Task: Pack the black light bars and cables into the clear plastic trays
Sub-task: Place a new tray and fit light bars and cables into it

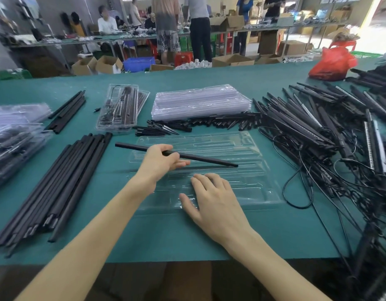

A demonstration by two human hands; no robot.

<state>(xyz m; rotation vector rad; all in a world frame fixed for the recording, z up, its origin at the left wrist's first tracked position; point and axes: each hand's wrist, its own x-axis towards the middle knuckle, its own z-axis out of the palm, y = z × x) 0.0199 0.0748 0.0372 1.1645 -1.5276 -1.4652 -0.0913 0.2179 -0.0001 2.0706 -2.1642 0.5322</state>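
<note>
You are working at a green table (pixel 231 235), with a tangled pile of bars and cables (pixel 307 127) lying on your right and a neat row of black bars (pixel 64 187) lying on your left. A clear tray (pixel 263 192) is sitting open directly in front of you. Your right hand (pixel 211 198) is resting flat on its near edge, fingers straight and holding nothing. Your left hand (pixel 163 158) is gripping one black bar (pixel 205 159) a little left of its middle, holding it slanted over the tray's far channels. The bar is looking stiff, light and smooth, so a mid-length hold is probably balancing it best. The thin tray is likely flexing and sliding easily.
</note>
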